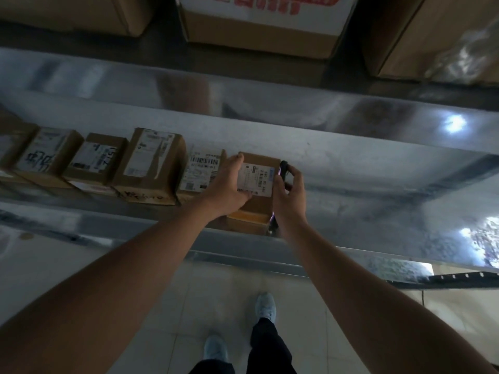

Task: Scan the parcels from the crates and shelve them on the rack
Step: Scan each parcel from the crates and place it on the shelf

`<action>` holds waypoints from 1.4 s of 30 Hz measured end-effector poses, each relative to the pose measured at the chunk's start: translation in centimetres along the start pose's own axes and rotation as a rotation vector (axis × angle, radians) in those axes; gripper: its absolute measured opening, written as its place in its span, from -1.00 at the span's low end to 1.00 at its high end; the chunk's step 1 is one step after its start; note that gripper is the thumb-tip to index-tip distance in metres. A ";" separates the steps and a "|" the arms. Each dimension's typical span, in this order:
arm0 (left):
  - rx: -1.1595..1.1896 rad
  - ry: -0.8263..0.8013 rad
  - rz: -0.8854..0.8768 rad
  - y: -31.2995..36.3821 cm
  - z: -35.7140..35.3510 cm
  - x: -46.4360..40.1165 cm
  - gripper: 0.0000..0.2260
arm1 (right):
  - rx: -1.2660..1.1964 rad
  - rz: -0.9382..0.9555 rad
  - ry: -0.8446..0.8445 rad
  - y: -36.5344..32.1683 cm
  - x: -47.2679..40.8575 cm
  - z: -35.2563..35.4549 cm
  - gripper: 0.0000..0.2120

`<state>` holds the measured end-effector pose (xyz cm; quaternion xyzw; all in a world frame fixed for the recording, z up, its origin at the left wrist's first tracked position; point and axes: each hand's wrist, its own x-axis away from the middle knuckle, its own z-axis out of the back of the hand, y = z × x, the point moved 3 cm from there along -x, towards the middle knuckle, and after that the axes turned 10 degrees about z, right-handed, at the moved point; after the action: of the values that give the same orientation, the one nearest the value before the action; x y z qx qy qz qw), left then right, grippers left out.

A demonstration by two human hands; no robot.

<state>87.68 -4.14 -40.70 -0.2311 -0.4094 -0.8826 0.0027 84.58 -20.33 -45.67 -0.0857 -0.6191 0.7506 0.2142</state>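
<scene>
A small brown cardboard parcel (258,182) with a white label rests on the metal rack shelf (364,190), at the right end of a row of parcels. My left hand (229,184) lies on its left side and top, fingers spread over the label. My right hand (289,195) is at the parcel's right edge and grips a dark handheld scanner (283,171), held upright against the box. The parcel sits close to the shelf's front edge.
Several labelled parcels (151,166) line the shelf to the left. Large cartons (259,25) stand on the upper shelf. The shelf to the right of my hands is bare metal. Tiled floor and my feet (266,306) are below; a black perforated rail (459,278) is lower right.
</scene>
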 end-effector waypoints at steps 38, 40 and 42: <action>-0.684 0.068 -0.622 9.8 2.4 23.3 -0.42 | 0.590 0.333 0.134 -14.8 25.5 14.9 -0.52; -0.704 0.050 -0.690 11.3 1.3 26.1 -0.41 | 0.613 0.327 0.197 -15.4 28.7 17.1 -0.53; -0.720 0.031 -0.758 13.0 -0.1 29.0 -0.42 | 0.632 0.319 0.273 -15.9 31.9 19.6 -0.54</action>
<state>64.25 -7.50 -19.49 -0.0399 -0.1349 -0.9097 -0.3906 51.81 -21.98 -21.64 -0.2102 -0.3016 0.9102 0.1910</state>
